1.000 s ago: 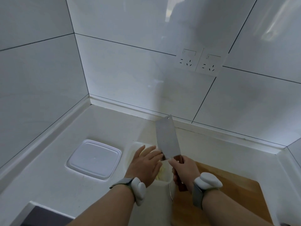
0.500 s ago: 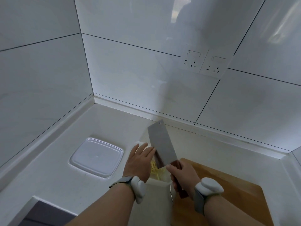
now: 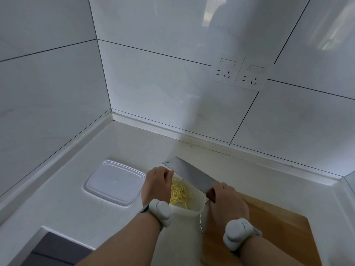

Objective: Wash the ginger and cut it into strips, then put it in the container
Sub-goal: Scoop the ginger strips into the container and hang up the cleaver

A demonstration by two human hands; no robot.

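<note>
A white stone-like bench fills the lower half of the frame, meeting glossy pale grey wall tiles in a corner at centre left. Two white wall sockets sit side by side on the back wall at upper right. At the lower left edge a dark panel is set into the bench. A brown wooden cutting board lies on the bench at lower right, and a translucent white rectangular plastic lid lies flat at centre left, just beside the left hand.

A translucent white plastic container stands on the bench at lower centre, between the two hands, just left of the board. Thin yellow ginger strips lie in a loose heap inside it. The left hand is at the container's left rim with fingers curled toward the far edge of the blade; whether it grips the rim cannot be told. The right hand is wrapped around the dark handle of a broad rectangular steel cleaver, whose flat blade slants over the container's far side, above the strips. Both wrists carry a white rounded wrist device
</note>
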